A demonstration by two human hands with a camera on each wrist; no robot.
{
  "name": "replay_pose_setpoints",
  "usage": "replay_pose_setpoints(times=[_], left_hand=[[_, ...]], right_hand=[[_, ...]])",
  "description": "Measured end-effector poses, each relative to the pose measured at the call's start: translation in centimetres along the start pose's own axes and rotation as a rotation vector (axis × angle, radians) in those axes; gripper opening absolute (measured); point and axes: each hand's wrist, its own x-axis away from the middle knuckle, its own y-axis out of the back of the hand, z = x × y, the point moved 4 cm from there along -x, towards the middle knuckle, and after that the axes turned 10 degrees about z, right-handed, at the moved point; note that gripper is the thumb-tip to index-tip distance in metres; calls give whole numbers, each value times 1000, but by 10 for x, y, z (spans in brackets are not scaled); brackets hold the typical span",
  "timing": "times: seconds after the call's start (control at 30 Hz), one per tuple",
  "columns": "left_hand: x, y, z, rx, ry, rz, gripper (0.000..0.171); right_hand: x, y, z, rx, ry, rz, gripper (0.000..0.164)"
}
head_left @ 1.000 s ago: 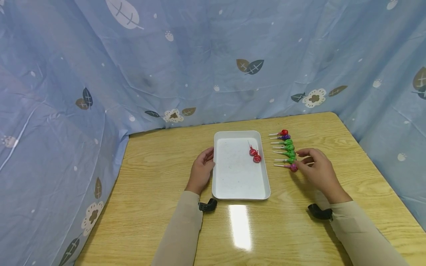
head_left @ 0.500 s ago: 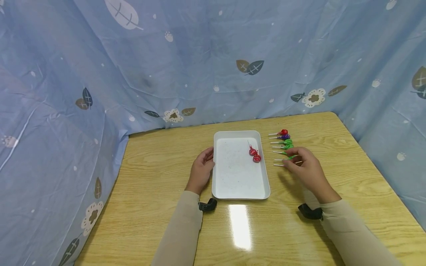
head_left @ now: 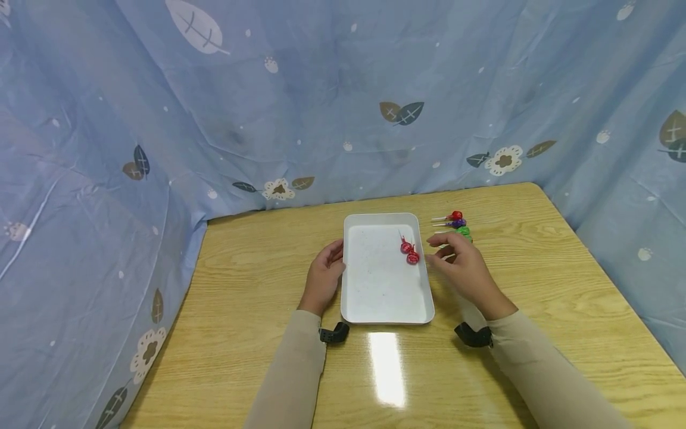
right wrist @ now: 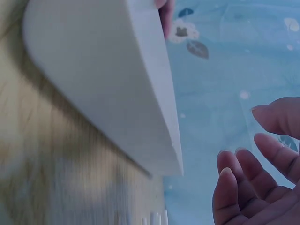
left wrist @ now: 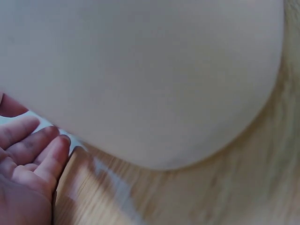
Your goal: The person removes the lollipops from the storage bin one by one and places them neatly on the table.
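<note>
A white tray (head_left: 385, 280) lies on the table, with two red-wrapped lollipops (head_left: 409, 253) in its right part. My left hand (head_left: 323, 274) grips the tray's left rim, thumb at the edge; in the left wrist view its curled fingers (left wrist: 51, 157) are by the tray wall (left wrist: 140, 108). Just beyond the right rim is my right hand (head_left: 463, 265). In the right wrist view, its thumb and fingers are loosely bent and spread, with nothing between them. Behind it a red lollipop (head_left: 456, 215), a purple one (head_left: 458, 223) and a green one (head_left: 463, 231) show; the hand hides those nearer.
The wooden table (head_left: 257, 286) ends at a blue curtain (head_left: 300, 107) printed with leaves and flowers, which hangs behind and on both sides. A black wrist camera (head_left: 473, 335) is strapped at each sleeve. Light glares on the table (head_left: 387, 369) before the tray.
My right hand has moved left from the lollipop heads, over the row, to the tray's right rim, covering the nearer lollipops. The left hand and the tray stay put.
</note>
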Motion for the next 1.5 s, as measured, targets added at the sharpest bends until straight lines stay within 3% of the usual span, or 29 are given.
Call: replay_pose_setpoints(times=[0.97, 1.2, 1.5], left_hand=[[1, -3, -4, 14, -14, 13, 54], [0, -2, -4, 11, -12, 5, 54], [-1, 0, -3, 11, -7, -19, 53]], right_hand=[[-42, -44, 5, -66, -95, 86, 37], [-47, -48, -1, 28, -122, 101, 41], [-61, -53, 0, 260, -169, 180, 45]])
